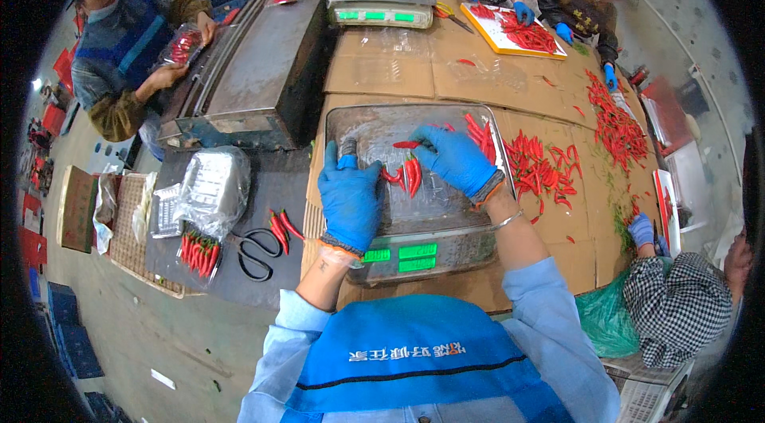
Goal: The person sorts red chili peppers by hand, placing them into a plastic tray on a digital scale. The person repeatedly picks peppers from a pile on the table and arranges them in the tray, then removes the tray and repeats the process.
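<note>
Before me stands a digital scale with a rimmed metal pan [442, 214]. My left hand [351, 199], in a blue glove, is over the pan's left side, its fingertips near a few red chili peppers [412, 175] that seem to lie in a clear plastic tray; whether it grips anything is unclear. In my gloved right hand [457, 160], a red chili pepper [406, 144] is pinched between thumb and fingers above the pan. More red chilies [480, 135] rest at the pan's right side. A loose pile of chilies [538, 169] lies on cardboard right of the scale.
Left of me are black-handled scissors [257, 253], a packed tray of chilies [200, 253] and bagged clear trays [216, 184]. A metal wrapping machine [251, 58] stands back left, with a person beside it. Another scale [382, 2] stands behind. Co-workers handle chilies at the far and right edges.
</note>
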`<state>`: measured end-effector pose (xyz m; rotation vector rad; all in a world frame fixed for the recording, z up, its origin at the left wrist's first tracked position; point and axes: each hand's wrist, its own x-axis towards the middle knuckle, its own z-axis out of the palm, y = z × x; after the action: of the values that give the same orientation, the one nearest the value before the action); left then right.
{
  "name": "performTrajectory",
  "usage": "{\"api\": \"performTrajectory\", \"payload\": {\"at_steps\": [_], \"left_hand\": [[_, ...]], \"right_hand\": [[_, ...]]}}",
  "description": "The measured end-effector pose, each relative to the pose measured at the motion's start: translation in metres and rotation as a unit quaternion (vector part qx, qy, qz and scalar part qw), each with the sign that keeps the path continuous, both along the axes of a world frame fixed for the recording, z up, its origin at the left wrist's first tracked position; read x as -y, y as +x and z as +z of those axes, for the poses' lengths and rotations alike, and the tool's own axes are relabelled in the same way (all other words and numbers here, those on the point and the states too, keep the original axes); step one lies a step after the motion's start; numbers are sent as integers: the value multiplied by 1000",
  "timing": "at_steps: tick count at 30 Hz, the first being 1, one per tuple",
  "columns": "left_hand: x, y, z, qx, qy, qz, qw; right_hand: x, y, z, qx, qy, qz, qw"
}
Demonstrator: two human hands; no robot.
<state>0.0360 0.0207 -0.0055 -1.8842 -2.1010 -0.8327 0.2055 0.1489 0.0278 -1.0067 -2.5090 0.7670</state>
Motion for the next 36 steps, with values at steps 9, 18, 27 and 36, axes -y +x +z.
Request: {"api": "performTrajectory", "payload": {"at_steps": [9,18,27,36], "left_hand": [[-7,-4,-11,8,2,-46,999],[-6,-6,-7,26,-18,-41,999],[10,-20,-3,114,39,-8,993],[20,-21,-4,70,39,-28,996]], "right_hand": [[15,-3,-15,-20,-20,-15,999],[13,4,-16,-62,-27,-24,997],[-4,-26,-13,85,266,176,944],[-14,-36,-23,24,314,229,921]]}}
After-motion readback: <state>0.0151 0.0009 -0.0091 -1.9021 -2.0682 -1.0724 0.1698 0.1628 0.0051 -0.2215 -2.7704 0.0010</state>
